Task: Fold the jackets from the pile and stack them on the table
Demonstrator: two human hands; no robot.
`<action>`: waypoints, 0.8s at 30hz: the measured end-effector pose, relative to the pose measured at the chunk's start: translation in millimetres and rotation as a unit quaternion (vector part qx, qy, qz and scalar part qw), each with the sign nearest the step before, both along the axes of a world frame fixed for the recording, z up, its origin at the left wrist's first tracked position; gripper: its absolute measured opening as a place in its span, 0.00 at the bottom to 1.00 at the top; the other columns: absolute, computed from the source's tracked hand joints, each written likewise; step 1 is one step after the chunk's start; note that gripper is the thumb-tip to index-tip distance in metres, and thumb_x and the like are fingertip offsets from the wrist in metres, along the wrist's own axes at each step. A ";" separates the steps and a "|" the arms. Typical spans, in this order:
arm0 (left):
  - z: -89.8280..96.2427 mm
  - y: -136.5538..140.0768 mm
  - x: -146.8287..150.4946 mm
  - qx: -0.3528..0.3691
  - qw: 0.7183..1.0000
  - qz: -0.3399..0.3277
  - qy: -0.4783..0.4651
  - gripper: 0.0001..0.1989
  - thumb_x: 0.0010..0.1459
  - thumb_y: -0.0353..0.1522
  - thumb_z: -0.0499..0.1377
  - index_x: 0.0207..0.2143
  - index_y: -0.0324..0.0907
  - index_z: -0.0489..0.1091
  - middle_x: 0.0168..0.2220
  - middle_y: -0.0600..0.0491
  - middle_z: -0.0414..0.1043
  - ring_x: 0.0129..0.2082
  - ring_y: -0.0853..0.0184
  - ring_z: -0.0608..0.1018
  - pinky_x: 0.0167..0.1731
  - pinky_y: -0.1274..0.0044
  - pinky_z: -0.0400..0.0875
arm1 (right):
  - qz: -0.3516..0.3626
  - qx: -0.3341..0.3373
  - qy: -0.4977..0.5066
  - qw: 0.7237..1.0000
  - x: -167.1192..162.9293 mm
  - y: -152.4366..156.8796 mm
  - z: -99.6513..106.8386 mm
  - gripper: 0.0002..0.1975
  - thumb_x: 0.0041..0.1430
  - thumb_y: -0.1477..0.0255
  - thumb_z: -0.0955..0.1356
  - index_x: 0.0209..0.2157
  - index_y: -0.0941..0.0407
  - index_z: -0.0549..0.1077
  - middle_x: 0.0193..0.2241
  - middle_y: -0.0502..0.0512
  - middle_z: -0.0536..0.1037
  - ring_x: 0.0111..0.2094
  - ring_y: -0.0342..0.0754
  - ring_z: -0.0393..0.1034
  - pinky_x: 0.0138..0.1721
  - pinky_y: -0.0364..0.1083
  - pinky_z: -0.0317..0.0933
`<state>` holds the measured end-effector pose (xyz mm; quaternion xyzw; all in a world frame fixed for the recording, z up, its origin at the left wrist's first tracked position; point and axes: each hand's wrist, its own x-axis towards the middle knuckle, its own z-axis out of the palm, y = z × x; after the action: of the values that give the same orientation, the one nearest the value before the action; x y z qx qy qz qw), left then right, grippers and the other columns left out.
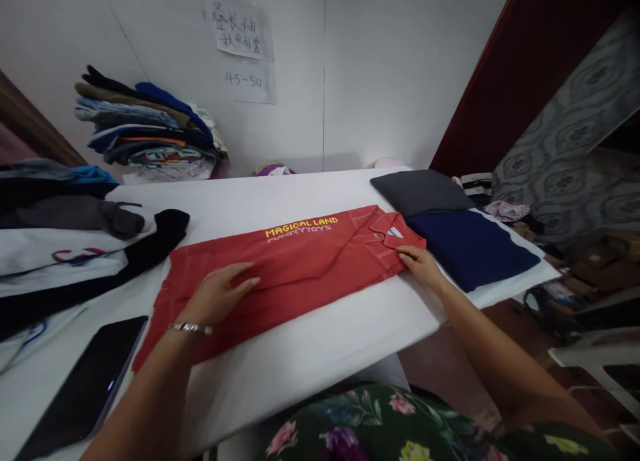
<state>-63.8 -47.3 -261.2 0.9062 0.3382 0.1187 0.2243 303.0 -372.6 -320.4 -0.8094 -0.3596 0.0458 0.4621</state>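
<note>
A long red shirt (280, 264), folded lengthwise into a strip, lies across the white table, its collar to the right and yellow "MAGICAL LAND" lettering along the far edge. My left hand (220, 291), with a silver bracelet at the wrist, is over the lower left part of the shirt, thumb and fingers apart. At the other end, my right hand (420, 264) has its fingers closed on the near corner of the collar. The thumb of that hand is mostly hidden.
Right of the shirt lie a folded navy garment (470, 247) and a dark grey one (425, 191). A tall stack of folded clothes (150, 124) stands at the back left. Loose garments (65, 247) and a black phone (87, 384) are on the left. Handwritten papers (245, 31) hang on the wall.
</note>
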 end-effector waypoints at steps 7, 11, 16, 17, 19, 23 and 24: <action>-22.3 -29.3 -66.5 0.063 0.991 -0.094 0.066 0.28 0.49 0.48 0.58 0.52 0.49 0.71 0.57 0.49 0.68 0.55 0.56 0.71 0.55 0.66 0.66 | 0.068 -0.036 -0.034 0.996 -1.3 4.2 -0.7 0.17 0.57 0.69 0.62 0.46 0.55 0.76 0.50 0.58 0.76 0.53 0.50 0.68 0.59 0.54 0.56; -33.4 -29.2 -83.0 0.114 0.986 -0.095 0.079 0.26 0.51 0.39 0.54 0.54 0.47 0.69 0.58 0.49 0.67 0.57 0.58 0.70 0.57 0.66 0.64 | 0.070 -0.029 -0.102 0.992 0.0 -4.3 8.1 0.19 0.54 0.73 0.62 0.46 0.53 0.76 0.53 0.56 0.74 0.57 0.52 0.62 0.61 0.57 0.51; -36.6 -32.9 -76.6 0.175 0.973 -0.103 0.110 0.32 0.46 0.29 0.50 0.56 0.45 0.68 0.57 0.48 0.68 0.57 0.58 0.70 0.56 0.65 0.65 | -0.104 -0.033 -0.119 0.987 13.1 -38.6 1.0 0.22 0.50 0.74 0.62 0.48 0.55 0.74 0.56 0.58 0.70 0.58 0.54 0.62 0.60 0.56 0.54; -36.3 -34.4 -74.4 0.184 0.970 -0.101 0.118 0.33 0.46 0.29 0.48 0.56 0.44 0.67 0.58 0.48 0.67 0.57 0.57 0.70 0.55 0.64 0.65 | -0.138 -0.032 -0.087 0.986 16.3 -45.6 -2.7 0.23 0.50 0.73 0.63 0.49 0.55 0.73 0.55 0.60 0.70 0.56 0.55 0.64 0.57 0.56 0.58; -34.9 -36.8 -70.8 0.196 0.967 -0.100 0.131 0.34 0.45 0.28 0.47 0.57 0.44 0.67 0.58 0.48 0.66 0.57 0.57 0.70 0.54 0.63 0.66 | -0.183 -0.006 0.016 0.983 21.9 -56.0 -8.5 0.26 0.50 0.69 0.65 0.53 0.56 0.69 0.50 0.61 0.74 0.48 0.54 0.70 0.48 0.55 0.67; -30.7 -34.7 -66.1 0.192 0.967 -0.086 0.143 0.34 0.45 0.28 0.45 0.56 0.43 0.68 0.57 0.48 0.68 0.55 0.58 0.71 0.54 0.64 0.66 | -0.206 0.076 0.227 0.949 29.5 -54.6 -2.4 0.30 0.48 0.65 0.70 0.54 0.54 0.66 0.37 0.56 0.77 0.32 0.49 0.74 0.28 0.47 0.72; -29.8 -32.8 -65.2 0.193 0.967 -0.079 0.146 0.34 0.45 0.28 0.44 0.55 0.43 0.69 0.56 0.48 0.69 0.54 0.58 0.72 0.54 0.64 0.65 | -0.209 0.088 0.259 0.939 31.2 -50.3 2.6 0.28 0.48 0.66 0.71 0.53 0.54 0.67 0.36 0.55 0.77 0.31 0.48 0.73 0.27 0.46 0.72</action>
<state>-129.1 -80.1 -290.9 0.9636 0.2654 0.0303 0.0023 334.2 -423.0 -317.8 -0.7823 -0.0531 0.1248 0.6079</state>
